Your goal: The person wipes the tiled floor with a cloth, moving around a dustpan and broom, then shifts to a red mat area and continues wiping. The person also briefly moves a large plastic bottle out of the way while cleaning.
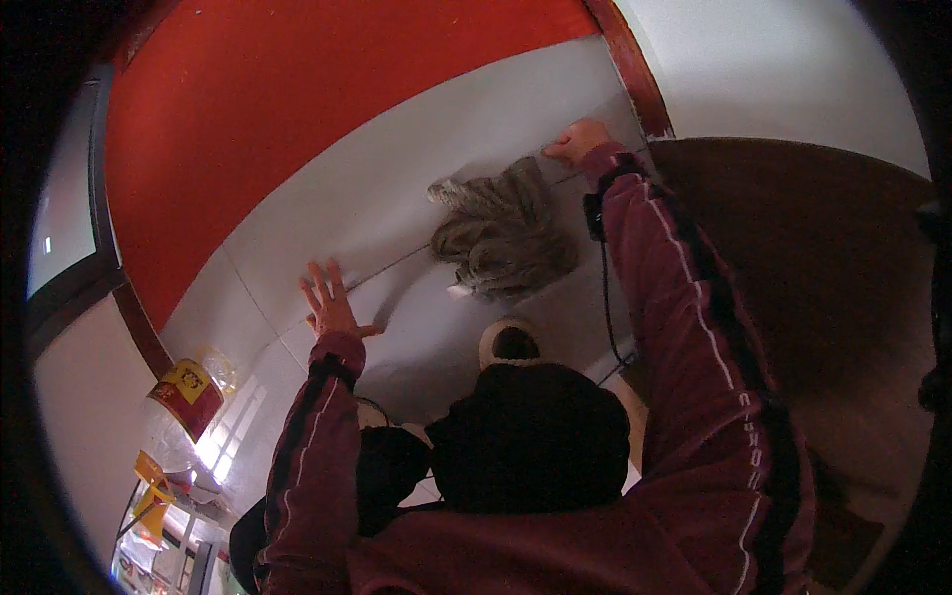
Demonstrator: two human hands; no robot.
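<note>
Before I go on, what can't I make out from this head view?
All in the head view:
- Right hand: its curled fingers hide whether the grip holds anything.
- Crumpled grey-brown cloth: its folds hide its underside.
- Shoe: mostly hidden by the dark-clad knee.
- Yellow object, lower left: too small and blurred to identify.
- Dark brown panel: far side lost at the fisheye rim.

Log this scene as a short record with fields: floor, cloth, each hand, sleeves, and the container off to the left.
Floor: pale grey tiles, bordering a red area
Cloth: brownish grey, crumpled on the floor
Left hand: fingers spread, left of the cloth; floor contact unclear
Right hand: fingers curled, close beside the cloth; grip unclear
Sleeves: maroon, black stripe
Container: clear, red-and-yellow label
</note>
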